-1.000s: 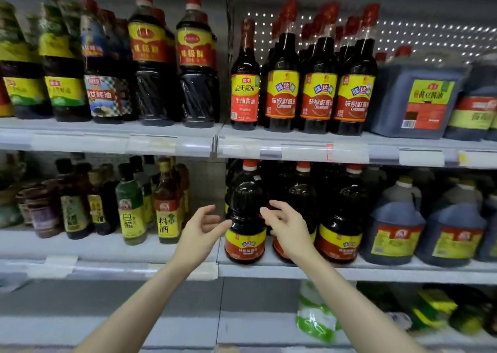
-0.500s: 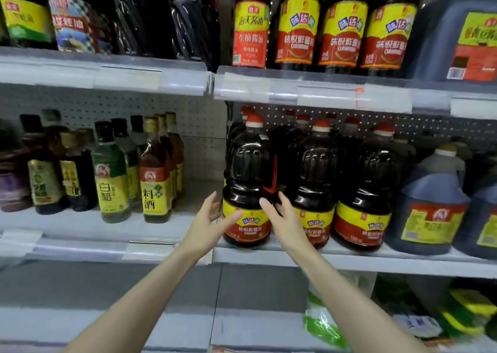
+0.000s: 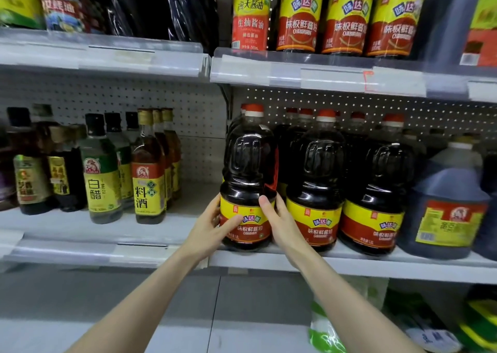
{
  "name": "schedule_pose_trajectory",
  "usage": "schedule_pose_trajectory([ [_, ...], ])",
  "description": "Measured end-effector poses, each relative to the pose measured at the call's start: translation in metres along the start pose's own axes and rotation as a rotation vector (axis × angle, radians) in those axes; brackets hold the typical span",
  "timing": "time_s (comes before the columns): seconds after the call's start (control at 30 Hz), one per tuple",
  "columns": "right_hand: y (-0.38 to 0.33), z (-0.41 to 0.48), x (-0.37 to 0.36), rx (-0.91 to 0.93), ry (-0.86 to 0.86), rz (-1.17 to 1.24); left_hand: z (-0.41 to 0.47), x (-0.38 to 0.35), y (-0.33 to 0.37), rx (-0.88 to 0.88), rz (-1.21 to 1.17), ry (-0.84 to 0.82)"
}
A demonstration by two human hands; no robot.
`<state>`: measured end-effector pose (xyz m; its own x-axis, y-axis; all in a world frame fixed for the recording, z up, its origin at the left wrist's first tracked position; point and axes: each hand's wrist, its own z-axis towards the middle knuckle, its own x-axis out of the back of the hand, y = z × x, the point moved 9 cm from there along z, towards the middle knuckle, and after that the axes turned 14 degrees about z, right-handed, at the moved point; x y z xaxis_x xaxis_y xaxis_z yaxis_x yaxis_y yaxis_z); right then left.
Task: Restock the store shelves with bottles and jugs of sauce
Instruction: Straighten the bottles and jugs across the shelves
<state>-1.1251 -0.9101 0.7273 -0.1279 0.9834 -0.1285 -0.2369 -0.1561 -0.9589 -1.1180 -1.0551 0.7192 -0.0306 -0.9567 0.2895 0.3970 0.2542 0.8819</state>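
A dark soy sauce jug (image 3: 248, 169) with a red cap and a yellow-and-red label stands at the left end of a row on the middle shelf (image 3: 269, 265). My left hand (image 3: 211, 227) holds its lower left side, thumb lying across the front of the label. My right hand (image 3: 281, 219) holds its right side, with the thumb on the label's front and the fingers tucked between this jug and the matching jug (image 3: 314, 186) beside it. The jug's base rests on the shelf.
Another matching jug (image 3: 376, 191) and a grey-blue jug (image 3: 443, 207) stand to the right. Small vinegar and cooking wine bottles (image 3: 146, 175) stand left, across a bare gap of shelf. The upper shelf (image 3: 295, 69) carries tall bottles. Green packages (image 3: 322, 334) lie below.
The view has dropped and closed in on the middle shelf. Both hands reached forward from open in front of the jug to holding its lower sides.
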Motion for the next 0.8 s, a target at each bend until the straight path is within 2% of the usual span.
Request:
schedule_pose_trajectory([
  [0.43,0.002,0.010,-0.004,0.044,0.026,0.010,0.010,0.005,-0.007,0.001,0.001,-0.031],
  [0.8,0.013,0.013,-0.004,0.062,0.002,0.018,0.014,0.002,-0.011,0.006,0.001,-0.147],
])
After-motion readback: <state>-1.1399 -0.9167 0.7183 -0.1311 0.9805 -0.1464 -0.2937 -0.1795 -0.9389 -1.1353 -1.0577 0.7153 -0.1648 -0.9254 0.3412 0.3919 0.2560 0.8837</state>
